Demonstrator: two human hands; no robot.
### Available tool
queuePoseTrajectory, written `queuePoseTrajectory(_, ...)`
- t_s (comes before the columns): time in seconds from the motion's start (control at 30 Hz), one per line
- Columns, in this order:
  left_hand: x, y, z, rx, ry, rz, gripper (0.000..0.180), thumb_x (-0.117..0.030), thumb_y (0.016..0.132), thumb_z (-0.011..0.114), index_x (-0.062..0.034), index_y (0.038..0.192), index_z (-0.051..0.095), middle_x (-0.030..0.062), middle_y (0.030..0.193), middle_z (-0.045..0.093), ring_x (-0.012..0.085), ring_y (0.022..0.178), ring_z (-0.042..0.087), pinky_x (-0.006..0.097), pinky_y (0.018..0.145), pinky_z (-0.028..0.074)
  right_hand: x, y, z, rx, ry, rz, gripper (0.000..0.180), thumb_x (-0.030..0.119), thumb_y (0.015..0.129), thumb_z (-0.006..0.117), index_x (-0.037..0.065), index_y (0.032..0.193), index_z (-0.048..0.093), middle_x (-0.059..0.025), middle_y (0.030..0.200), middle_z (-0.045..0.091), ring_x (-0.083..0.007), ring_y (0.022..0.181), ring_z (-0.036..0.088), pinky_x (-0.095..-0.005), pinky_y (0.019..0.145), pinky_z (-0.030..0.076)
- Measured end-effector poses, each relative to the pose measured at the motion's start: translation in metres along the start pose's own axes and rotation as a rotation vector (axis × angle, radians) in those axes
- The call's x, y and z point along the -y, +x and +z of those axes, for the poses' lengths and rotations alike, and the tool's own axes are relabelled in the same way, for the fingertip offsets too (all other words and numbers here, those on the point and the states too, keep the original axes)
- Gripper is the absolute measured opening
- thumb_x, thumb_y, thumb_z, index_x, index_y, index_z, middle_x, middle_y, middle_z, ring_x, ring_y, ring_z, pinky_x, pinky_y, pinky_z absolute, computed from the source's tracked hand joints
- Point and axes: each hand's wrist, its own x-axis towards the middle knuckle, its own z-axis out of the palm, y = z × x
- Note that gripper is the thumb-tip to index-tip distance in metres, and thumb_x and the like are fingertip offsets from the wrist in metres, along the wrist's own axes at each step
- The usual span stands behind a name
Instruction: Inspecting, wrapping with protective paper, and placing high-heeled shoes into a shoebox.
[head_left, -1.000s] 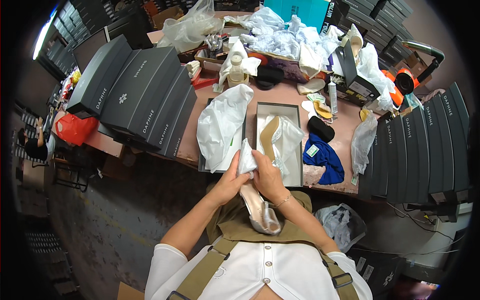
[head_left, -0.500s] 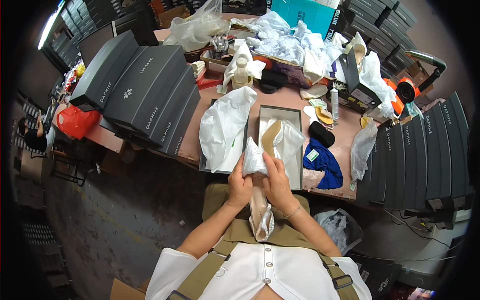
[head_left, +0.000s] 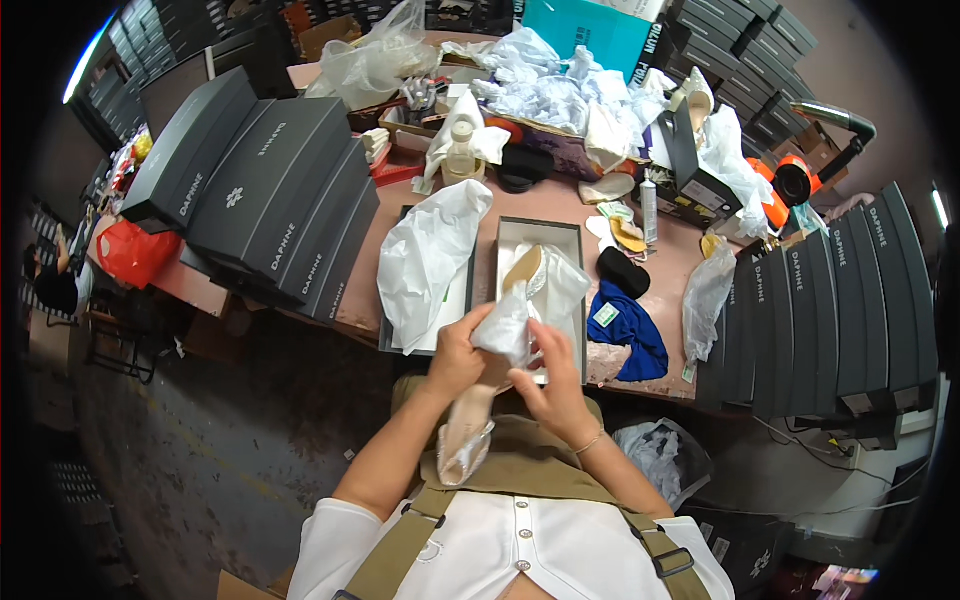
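Note:
A beige shoe (head_left: 468, 420) with a glittery strapped end lies at a slant in front of my body. White tissue paper (head_left: 503, 330) covers its far end. My left hand (head_left: 455, 355) is closed around the shoe near the paper. On the other side, my right hand (head_left: 556, 385) has its fingers apart, at the edge of the paper and shoe. Just beyond sits an open grey shoebox (head_left: 592, 240) holding a matching shoe (head_left: 524, 268) and white paper. Left of it, a box lid (head_left: 462, 302) is partly hidden under a large white paper sheet (head_left: 430, 265).
Dark shoeboxes are stacked at left (head_left: 265, 190) and right (head_left: 835, 310). A blue cloth (head_left: 630, 335) and a black pad (head_left: 635, 270) lie right of the open box. Behind are a bottle (head_left: 460, 150), crumpled white paper (head_left: 550, 90) and an orange-black tool (head_left: 795, 180).
The shoe's strapped end has swung left. My right hand has loosened from the wrapped end and spread its fingers, while the left keeps its hold. The whole view has shifted slightly.

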Motion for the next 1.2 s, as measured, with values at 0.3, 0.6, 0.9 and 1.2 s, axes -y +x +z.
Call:
queuePoseTrajectory(0.3, 0.006, -0.039, -0.006, 0.389, 0.089, -0.199, 0.044, -0.001, 0.074, 0.062, -0.0028, 0.118, 0.06, 0.0125, 0.104, 0.068, 0.0148, 0.097, 0.063, 0.028, 0.086, 0.047, -0.031, 0.028, -0.042, 0.332, 0.426, 0.307, 0.016, 0.012, 0.092, 0.058, -0.002, 0.09, 0.066, -0.0052, 0.092, 0.066, -0.0135, 0.083, 0.059, -0.0286, 0.073, 0.049)
queuePoseTrajectory(0.6, 0.009, -0.004, -0.018, -0.009, 0.196, -0.048, 0.055, 0.008, 0.073, 0.048, 0.001, 0.128, 0.049, 0.0193, 0.114, 0.063, 0.0281, 0.108, 0.061, 0.033, 0.092, 0.046, -0.023, 0.025, 0.025, -0.034, -0.015, 0.023, 0.073, 0.008, 0.079, 0.069, 0.004, 0.142, 0.033, -0.0198, 0.119, 0.054, -0.0316, 0.096, 0.062, -0.0358, 0.074, 0.053)
queuePoseTrajectory(0.9, 0.015, -0.028, 0.002, -0.236, 0.16, 0.065, 0.066, 0.008, 0.072, 0.047, 0.0022, 0.137, 0.04, 0.0252, 0.128, 0.053, 0.0339, 0.122, 0.052, 0.037, 0.101, 0.04, -0.023, 0.034, 0.038, -0.093, -0.335, -0.207, 0.07, -0.003, 0.071, 0.061, 0.003, 0.137, 0.039, -0.0181, 0.116, 0.055, -0.0351, 0.091, 0.062, -0.0398, 0.072, 0.053)
queuePoseTrajectory(1.2, 0.032, 0.003, -0.014, -0.301, 0.003, 0.003, 0.051, 0.012, 0.075, 0.052, 0.0067, 0.126, 0.05, 0.0117, 0.116, 0.06, 0.0187, 0.106, 0.057, 0.03, 0.095, 0.044, -0.02, 0.032, 0.03, 0.066, -0.107, -0.165, 0.07, 0.011, 0.079, 0.065, 0.003, 0.141, 0.033, -0.0237, 0.131, 0.044, -0.0393, 0.117, 0.049, -0.0414, 0.096, 0.045)
